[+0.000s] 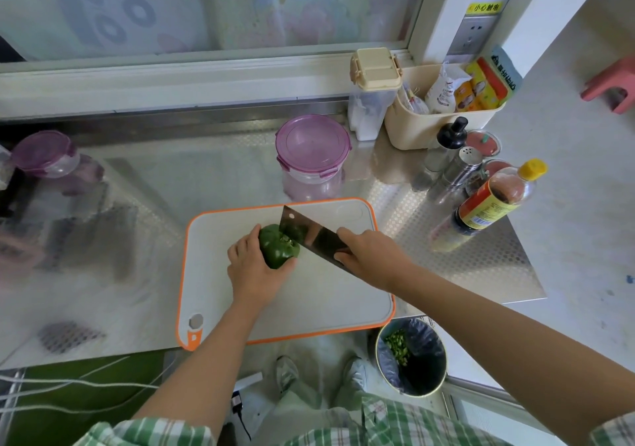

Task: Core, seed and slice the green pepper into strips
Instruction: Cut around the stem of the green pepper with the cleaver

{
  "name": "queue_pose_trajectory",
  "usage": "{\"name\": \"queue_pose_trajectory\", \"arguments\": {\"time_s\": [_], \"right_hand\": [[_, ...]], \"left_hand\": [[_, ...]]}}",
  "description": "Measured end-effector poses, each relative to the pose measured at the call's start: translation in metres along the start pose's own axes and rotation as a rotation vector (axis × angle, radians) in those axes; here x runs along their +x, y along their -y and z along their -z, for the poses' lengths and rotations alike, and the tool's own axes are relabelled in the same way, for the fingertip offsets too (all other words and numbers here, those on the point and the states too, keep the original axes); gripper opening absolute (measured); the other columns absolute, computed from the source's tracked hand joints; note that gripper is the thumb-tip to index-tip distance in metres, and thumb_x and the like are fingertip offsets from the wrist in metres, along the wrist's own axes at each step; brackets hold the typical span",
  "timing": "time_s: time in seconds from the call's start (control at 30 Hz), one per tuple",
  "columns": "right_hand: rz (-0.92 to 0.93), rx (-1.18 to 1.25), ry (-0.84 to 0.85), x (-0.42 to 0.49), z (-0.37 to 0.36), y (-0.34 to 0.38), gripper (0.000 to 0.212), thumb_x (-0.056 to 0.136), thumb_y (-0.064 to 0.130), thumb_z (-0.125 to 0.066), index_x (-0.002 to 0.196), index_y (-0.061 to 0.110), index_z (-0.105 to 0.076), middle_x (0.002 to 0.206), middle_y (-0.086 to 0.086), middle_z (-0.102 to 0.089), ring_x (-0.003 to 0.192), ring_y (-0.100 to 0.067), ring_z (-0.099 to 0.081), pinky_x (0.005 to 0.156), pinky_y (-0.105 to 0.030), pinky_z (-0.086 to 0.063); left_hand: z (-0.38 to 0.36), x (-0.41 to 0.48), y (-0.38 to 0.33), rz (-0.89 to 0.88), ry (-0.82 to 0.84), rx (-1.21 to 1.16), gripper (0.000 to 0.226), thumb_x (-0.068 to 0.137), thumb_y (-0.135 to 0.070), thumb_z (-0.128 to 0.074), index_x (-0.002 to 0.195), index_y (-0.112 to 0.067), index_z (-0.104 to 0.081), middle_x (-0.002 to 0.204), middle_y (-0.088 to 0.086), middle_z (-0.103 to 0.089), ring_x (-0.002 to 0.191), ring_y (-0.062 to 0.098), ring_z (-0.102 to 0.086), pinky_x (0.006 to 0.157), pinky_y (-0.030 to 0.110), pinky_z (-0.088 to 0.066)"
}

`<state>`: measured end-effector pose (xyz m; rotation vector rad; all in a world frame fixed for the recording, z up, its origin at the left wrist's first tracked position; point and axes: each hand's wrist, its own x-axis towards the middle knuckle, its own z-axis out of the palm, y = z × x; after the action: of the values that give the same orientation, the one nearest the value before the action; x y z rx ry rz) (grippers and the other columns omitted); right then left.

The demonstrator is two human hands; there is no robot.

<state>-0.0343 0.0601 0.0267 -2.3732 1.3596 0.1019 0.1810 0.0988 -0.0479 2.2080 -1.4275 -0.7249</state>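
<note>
Green pepper (pixel 275 251) in left hand (pixel 251 272)

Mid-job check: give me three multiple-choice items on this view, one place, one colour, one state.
1. Where is the green pepper? A. on the cutting board B. in a bowl C. on the floor
2. What colour is the board's rim? A. purple B. orange C. yellow
3. What is the left hand doing? A. lying flat B. holding a bottle C. gripping the pepper
Answers: 1 A, it sits on the board; 2 B, an orange edge frames it; 3 C, it curls round the pepper while the right hand holds the cleaver.
</note>
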Motion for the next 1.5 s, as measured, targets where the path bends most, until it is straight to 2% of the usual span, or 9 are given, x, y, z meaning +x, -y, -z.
{"name": "queue_pose_trajectory", "arguments": {"time_s": [0.17,0.27,0.47,0.63,0.77,1.13,1.23,1.37,1.5], "right_hand": [[0.050,-0.142,0.039,-0.002,0.002,0.001,0.025,0.100,0.035,-0.042,0.114,0.014,-0.044,0.095,-0.014,-0.062,0.082,-0.034,-0.059,0.061,-0.035,-0.038],[0.065,-0.183,0.066,-0.001,0.003,0.007,0.025,0.101,0.032,-0.040,0.116,0.012,-0.044,0.096,-0.016,-0.061,0.085,-0.036,-0.059,0.062,-0.034,-0.030],[0.084,-0.230,0.100,0.004,0.009,0.021,0.021,0.101,0.021,-0.040,0.120,0.011,-0.042,0.096,-0.016,-0.059,0.085,-0.035,-0.058,0.062,-0.035,-0.031],[0.052,-0.286,0.086,0.002,0.004,0.038,0.029,0.091,0.000,-0.045,0.118,0.011,-0.039,0.088,-0.010,-0.057,0.067,-0.029,-0.047,0.060,-0.036,-0.029],[0.038,-0.254,0.087,0.007,-0.005,0.046,0.032,0.087,-0.006,-0.047,0.114,0.009,-0.039,0.064,-0.001,-0.030,0.050,-0.018,-0.028,0.053,-0.036,-0.028],[0.055,-0.241,0.080,0.020,0.009,0.050,0.040,0.082,-0.008,-0.053,0.115,0.009,-0.040,0.066,0.000,-0.027,0.063,-0.023,-0.038,0.060,-0.035,-0.030],[0.045,-0.257,0.080,0.021,0.011,0.051,0.041,0.082,-0.008,-0.052,0.118,0.009,-0.040,0.073,-0.003,-0.042,0.058,-0.021,-0.035,0.060,-0.035,-0.030],[0.041,-0.310,0.089,0.022,0.022,0.048,0.039,0.084,-0.007,-0.053,0.118,0.009,-0.043,0.097,-0.009,-0.058,0.077,-0.027,-0.054,0.063,-0.033,-0.031],[0.041,-0.319,0.068,0.021,0.016,0.043,0.040,0.083,-0.007,-0.053,0.117,0.010,-0.041,0.068,-0.001,-0.035,0.058,-0.022,-0.039,0.060,-0.035,-0.030]], "left_hand": [[0.009,0.009,0.008,0.002,0.059,-0.135,0.090,0.072,-0.042,-0.077,0.146,-0.012,-0.035,0.141,0.008,-0.043,0.132,0.031,-0.034,0.107,0.040,-0.034],[0.012,0.012,0.012,0.030,0.098,-0.210,0.084,0.076,-0.030,-0.078,0.146,-0.013,-0.034,0.136,0.008,-0.031,0.124,0.028,-0.042,0.102,0.030,-0.036],[0.012,0.015,0.013,-0.033,0.128,-0.208,0.090,0.076,-0.026,-0.082,0.146,-0.006,-0.029,0.136,0.007,-0.028,0.116,0.017,-0.042,0.099,0.022,-0.033],[0.005,0.020,0.009,-0.025,0.070,-0.195,0.079,0.073,-0.027,-0.084,0.135,-0.005,-0.041,0.129,0.009,-0.035,0.118,0.027,-0.047,0.099,0.029,-0.038],[0.006,0.025,0.010,-0.008,0.060,-0.198,0.073,0.074,-0.030,-0.083,0.131,-0.005,-0.044,0.126,0.009,-0.037,0.117,0.029,-0.049,0.102,0.036,-0.040],[0.006,0.030,0.011,-0.018,0.082,-0.157,0.070,0.076,-0.032,-0.080,0.131,-0.007,-0.045,0.120,0.004,-0.038,0.115,0.028,-0.049,0.098,0.034,-0.040],[0.008,0.031,0.010,-0.010,0.080,-0.154,0.068,0.077,-0.033,-0.080,0.130,-0.007,-0.045,0.116,0.000,-0.035,0.112,0.029,-0.051,0.095,0.034,-0.042],[0.003,0.032,0.005,-0.043,0.098,-0.115,0.070,0.076,-0.034,-0.080,0.131,-0.010,-0.045,0.123,0.006,-0.040,0.113,0.029,-0.050,0.098,0.037,-0.043],[0.004,0.031,0.004,0.003,0.076,-0.147,0.071,0.077,-0.034,-0.079,0.133,-0.009,-0.043,0.125,0.008,-0.040,0.115,0.031,-0.051,0.099,0.040,-0.043]]}}
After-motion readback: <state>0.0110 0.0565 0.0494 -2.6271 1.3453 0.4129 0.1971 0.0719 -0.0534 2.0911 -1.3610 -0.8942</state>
